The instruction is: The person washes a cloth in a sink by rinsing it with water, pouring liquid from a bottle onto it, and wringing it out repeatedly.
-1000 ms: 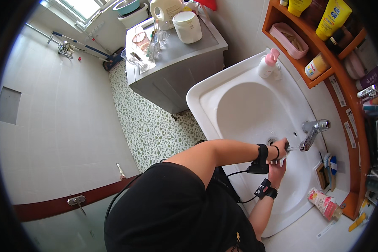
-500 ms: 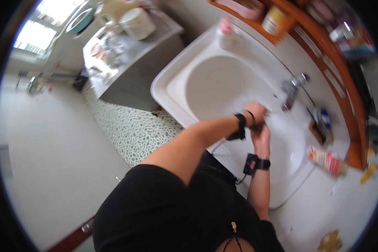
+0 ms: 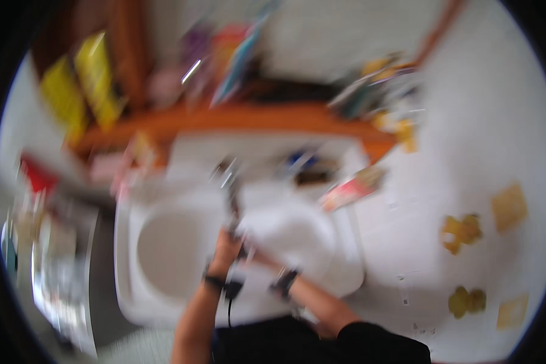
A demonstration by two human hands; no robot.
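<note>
Motion smears the whole picture. My left hand (image 3: 226,246) is just below the chrome tap (image 3: 232,194), its fingers bent round. Against it is a small dark thing (image 3: 242,250), too blurred to name. My right hand (image 3: 259,257) comes in from the right beside it, close to the dark thing, with its fingers smeared. Both hands are over the white double-basin sink (image 3: 124,267), near the divide between the two bowls. Each wrist wears a black strap, and a dark box with a cable hangs at the left one.
An orange-brown shelf (image 3: 242,118) with assorted items runs behind the sink. A pink-and-white tube (image 3: 349,193) lies at the back right rim, near a dark brush-like item (image 3: 314,173). A pink-topped bottle (image 3: 122,182) stands at the back left. Left is a grey cabinet (image 3: 103,291).
My view has swung to the right, bringing the shelf and tiled wall into the picture. My hands remain together over the sink and now appear directly below the tap.
</note>
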